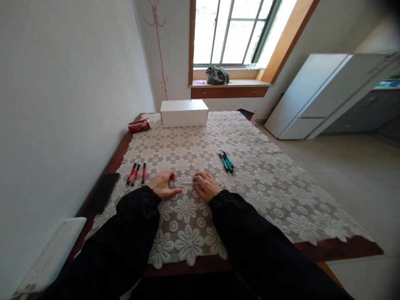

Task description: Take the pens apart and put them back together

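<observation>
Resting on the lace-covered worktop (250,183), both hands sit close together near the front middle of the cloth, black sleeves running back toward the camera. The left hand (162,183) lies loosely curled with the thumb stretched toward 3 o'clock, its fingertips on the cloth; whether it pinches anything I cannot tell. The right hand (206,185) lies palm down with fingers bent, pressing on a thin pale rod (190,183) that runs flat across the cloth between the two hands, its left end reaching toward the left thumb. A bit of blue shows under the right fingers, too small to name.

At 10 o'clock from the left hand, near it, three red pens (136,172) lie side by side, tips pointing roughly toward the camera. At 1 o'clock from the right hand, a small bundle of teal pens (226,161) lies touching one another, slanted. Farther off at 12 o'clock, a white box (184,112) stands at the far edge of the worktop, with a red packet (139,126) just beside it at 9 o'clock. A dark flat slab (102,193) lies on the bare wood at the left edge, at 9 o'clock from the left hand. Beyond the worktop, a grey bag (216,75) sits on the window ledge.
</observation>
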Demonstrator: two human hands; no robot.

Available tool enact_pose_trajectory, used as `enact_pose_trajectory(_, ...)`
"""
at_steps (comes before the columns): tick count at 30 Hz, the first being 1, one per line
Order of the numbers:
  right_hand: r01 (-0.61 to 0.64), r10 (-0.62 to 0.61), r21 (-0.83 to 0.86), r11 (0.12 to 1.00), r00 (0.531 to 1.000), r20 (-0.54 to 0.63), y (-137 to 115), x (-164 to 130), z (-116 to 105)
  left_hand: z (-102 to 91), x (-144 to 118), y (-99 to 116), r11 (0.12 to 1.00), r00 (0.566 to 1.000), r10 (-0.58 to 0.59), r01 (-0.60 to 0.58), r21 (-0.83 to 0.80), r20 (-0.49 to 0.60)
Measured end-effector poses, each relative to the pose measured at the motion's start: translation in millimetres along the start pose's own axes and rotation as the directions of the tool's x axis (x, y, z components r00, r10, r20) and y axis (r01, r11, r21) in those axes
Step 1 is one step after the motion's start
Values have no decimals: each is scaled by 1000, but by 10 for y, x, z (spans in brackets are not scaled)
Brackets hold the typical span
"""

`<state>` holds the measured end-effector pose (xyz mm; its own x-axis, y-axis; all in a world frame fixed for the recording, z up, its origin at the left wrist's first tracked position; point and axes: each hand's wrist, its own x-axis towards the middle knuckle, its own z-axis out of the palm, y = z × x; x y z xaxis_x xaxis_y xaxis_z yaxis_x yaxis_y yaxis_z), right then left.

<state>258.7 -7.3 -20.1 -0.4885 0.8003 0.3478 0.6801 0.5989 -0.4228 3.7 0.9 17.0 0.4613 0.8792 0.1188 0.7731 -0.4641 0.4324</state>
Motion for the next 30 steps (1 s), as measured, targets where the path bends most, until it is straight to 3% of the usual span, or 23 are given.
enact_pose_trajectory(3, -2, 2, 2, 1000, 1000, 0, 0, -1, -1, -49, -10, -52, 996, 992, 88, -91, 21, 93)
enact_pose_trajectory(8, -4, 4, -3, 1000, 1000, 9, 33, -2, 5, -80, -18, -44, 991, 980, 128, -132, 20, 151)
enact_pose_trajectory(21, 40, -41, 14, 999, 999, 35, 193, -8, -51, -161, -59, -28, 991, 973, 135, -133, -21, 186)
enact_pose_trajectory(25, 47, -47, 5, 999, 998, 48, 260, -8, -68, -145, -32, -70, 993, 979, 117, -110, -49, 164)
enact_pose_trajectory(30, 57, -56, -4, 998, 997, 56, 285, -3, -96, -70, 2, -112, 1000, 999, 25, -26, 15, 35)
